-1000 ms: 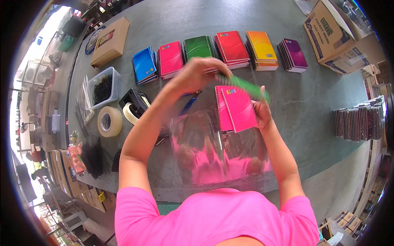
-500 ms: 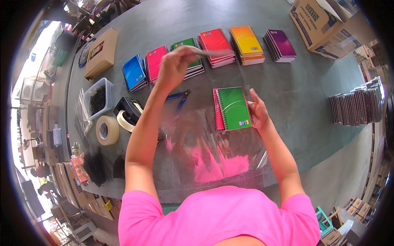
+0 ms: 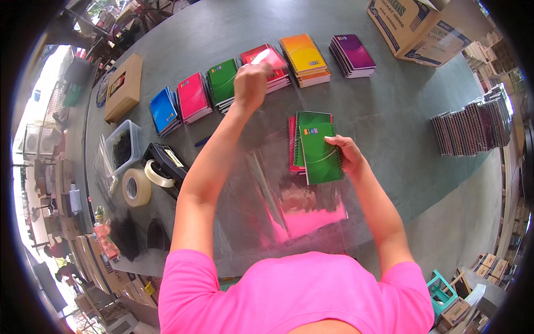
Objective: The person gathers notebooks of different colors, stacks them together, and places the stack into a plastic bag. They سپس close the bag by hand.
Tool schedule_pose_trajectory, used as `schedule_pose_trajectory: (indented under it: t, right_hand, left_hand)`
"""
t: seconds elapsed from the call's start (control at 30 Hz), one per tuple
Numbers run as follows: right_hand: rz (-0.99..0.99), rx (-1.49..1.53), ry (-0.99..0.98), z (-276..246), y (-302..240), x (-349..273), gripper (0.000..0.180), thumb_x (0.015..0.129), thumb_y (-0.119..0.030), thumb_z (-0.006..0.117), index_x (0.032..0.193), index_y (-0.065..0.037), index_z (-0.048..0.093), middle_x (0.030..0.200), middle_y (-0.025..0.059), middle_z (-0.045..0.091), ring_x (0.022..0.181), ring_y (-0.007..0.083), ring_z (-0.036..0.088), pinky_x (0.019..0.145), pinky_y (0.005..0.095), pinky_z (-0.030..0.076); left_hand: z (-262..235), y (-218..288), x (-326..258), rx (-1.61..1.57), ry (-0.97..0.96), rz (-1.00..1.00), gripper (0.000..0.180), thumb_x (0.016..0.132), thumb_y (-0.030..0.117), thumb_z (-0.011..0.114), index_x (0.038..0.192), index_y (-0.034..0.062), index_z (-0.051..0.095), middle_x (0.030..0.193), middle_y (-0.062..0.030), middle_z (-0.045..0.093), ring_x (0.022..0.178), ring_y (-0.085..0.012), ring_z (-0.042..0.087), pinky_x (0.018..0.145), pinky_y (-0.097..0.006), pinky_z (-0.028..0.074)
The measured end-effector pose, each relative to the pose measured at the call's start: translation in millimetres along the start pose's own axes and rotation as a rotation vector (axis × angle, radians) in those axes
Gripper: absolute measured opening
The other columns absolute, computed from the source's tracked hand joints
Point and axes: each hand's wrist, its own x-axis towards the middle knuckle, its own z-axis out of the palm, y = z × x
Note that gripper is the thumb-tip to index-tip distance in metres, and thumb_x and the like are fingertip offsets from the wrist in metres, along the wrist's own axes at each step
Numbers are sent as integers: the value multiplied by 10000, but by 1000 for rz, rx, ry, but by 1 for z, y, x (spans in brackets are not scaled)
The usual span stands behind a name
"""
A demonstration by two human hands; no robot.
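My right hand gripping green notebooks, thumb on top, pink ones underneath. Left hand at red stack, fingers curled, can't tell if holding anything.

Six notebook stacks form a row across the far half of the surface. A carton sits toward the far right corner, bundles before it at the right edge. Near the left edge, a tub lies between a box, behind, and a tape roll, before. Plastic sheeting lies by the near edge, before a notebook pile.
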Motion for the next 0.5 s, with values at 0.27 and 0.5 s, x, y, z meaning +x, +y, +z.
schedule_pose_trajectory:
  t: [0.27,0.5]
  right_hand:
    - [-39,270,-65,9,-14,-17,439,864,-268,566,1162,52,526,1043,187,635,876,262,660,777,391,549]
    - [-14,-100,138,0,-12,-39,444,802,-299,690,1094,3,546,989,119,649,849,210,663,782,360,545]
  left_hand:
    - [-51,81,-12,-873,-562,555,325,662,-52,581,945,69,684,1048,-115,655,1050,-285,574,955,-365,428]
    - [39,84,49,-69,-89,77,285,765,81,570,1034,51,660,1115,-178,607,1116,-291,543,971,-392,404]
